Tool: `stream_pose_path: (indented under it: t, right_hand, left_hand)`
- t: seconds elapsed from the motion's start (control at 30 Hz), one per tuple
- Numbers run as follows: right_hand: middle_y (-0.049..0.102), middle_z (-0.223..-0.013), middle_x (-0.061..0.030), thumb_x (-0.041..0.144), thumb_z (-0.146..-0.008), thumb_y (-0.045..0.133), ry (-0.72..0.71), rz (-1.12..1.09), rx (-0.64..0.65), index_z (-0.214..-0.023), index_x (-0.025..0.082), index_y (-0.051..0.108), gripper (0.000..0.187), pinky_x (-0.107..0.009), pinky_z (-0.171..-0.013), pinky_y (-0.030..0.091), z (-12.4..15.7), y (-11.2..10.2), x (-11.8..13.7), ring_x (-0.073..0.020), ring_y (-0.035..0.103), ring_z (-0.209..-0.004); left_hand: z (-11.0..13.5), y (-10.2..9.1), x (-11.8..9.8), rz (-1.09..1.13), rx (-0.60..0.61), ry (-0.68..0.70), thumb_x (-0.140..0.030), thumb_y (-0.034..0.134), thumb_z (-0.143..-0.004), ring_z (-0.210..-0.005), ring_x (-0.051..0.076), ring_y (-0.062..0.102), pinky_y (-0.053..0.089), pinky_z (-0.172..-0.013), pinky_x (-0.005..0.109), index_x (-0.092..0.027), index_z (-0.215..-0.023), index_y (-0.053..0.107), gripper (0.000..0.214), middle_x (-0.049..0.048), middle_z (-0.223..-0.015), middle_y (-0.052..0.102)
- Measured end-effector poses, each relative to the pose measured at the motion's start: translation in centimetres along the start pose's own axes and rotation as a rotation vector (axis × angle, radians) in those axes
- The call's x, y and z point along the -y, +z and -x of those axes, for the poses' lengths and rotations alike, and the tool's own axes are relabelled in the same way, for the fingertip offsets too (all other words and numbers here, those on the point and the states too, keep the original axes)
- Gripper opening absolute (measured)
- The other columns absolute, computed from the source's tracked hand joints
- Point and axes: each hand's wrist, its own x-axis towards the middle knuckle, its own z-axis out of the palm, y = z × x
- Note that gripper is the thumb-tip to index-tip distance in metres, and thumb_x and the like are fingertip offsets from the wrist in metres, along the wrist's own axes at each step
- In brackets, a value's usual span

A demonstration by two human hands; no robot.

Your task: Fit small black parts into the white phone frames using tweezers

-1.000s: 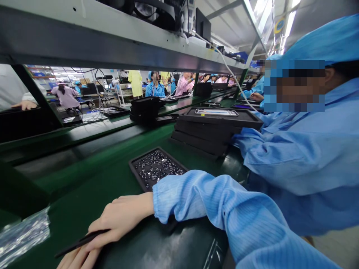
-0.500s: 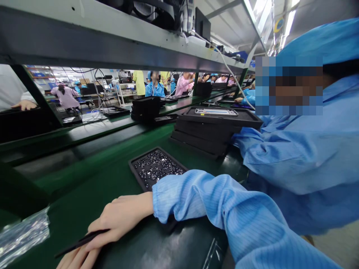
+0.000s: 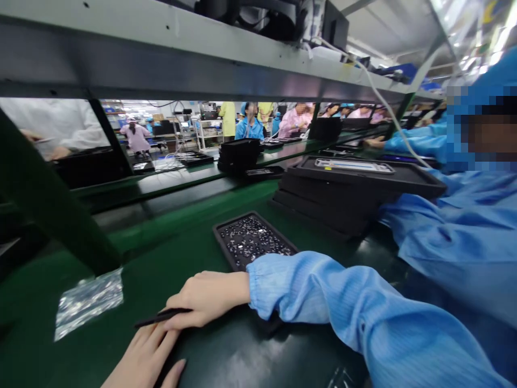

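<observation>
My right fingers [image 3: 184, 321] hold a black tool [image 3: 159, 317]; my left fingers' [image 3: 166, 343] grip I cannot tell. Green worktop [image 3: 161, 258] separates both from the silvery bag's [image 3: 91, 303] edge.

Left hand [image 3: 146, 350] cropped by bottom edge

A factory floor, apparently a line for assembling small devices. A long green workbench [image 3: 169, 237] runs obliquely through the frame, bearing a shallow tray of tiny parts [image 3: 225, 245] at centre and stacked black trays [image 3: 319, 202] to its right. A metal shelf [image 3: 161, 59] with equipment [image 3: 274, 19] spans the top; beyond – upper middle – are people in coloured smocks [image 3: 249, 128].
</observation>
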Motion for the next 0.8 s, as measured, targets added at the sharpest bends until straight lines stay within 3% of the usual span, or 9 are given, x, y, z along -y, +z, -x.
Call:
stream_pose_path:
  t: [0.13,0.23,0.43,0.8]
  right_hand:
    - [0.067,-0.093,-0.0086,0.038,-0.094,0.038,-0.009,0.036,-0.033,-0.104,0.013,0.056,0.032,-0.023,-0.056,0.036,0.1,0.3,0.0,-0.0184,0.063,-0.081]
    - [0.067,-0.089,-0.0091,0.04,-0.094,0.037,-0.01,0.025,-0.052,-0.102,0.013,0.057,0.035,-0.023,-0.056,0.035,0.2,0.7,-0.2,-0.0192,0.062,-0.079]
    - [0.065,-0.081,-0.0075,0.034,-0.093,0.038,-0.042,0.009,-0.124,-0.094,0.013,0.059,0.03,-0.024,-0.056,0.033,0.2,1.6,-0.8,-0.0189,0.061,-0.073]
    - [0.064,-0.076,-0.0039,0.034,-0.092,0.04,-0.07,-0.091,-0.197,-0.085,0.016,0.057,0.026,-0.022,-0.057,0.034,0.1,3.2,-2.0,-0.0149,0.058,-0.067]
  left_hand:
    - [-1.8,-3.2,-2.8,0.052,0.117,-0.067,-0.04,0.045,-0.086,-0.108,0.022,0.055,0.047,-0.092,0.029,-0.028,-0.125,0.049,0.041,0.0016,-0.115,0.061]
    - [-2.5,-4.2,-3.9,0.086,0.171,-0.091,-0.032,0.045,-0.088,-0.11,0.022,0.054,0.048,-0.092,0.034,-0.027,-0.13,0.044,0.042,0.0041,-0.121,0.057]
    - [-2.9,-4.6,-4.5,0.195,0.337,-0.191,-0.03,0.044,-0.089,-0.12,0.025,0.042,0.04,-0.1,0.044,-0.022,-0.135,0.033,0.047,0.0099,-0.132,0.045]
    - [-2.9,-4.4,-4.7,0.28,0.366,-0.224,-0.027,0.046,-0.088,-0.125,0.024,0.034,0.03,-0.107,0.044,-0.021,-0.133,0.035,0.048,0.0092,-0.135,0.04]
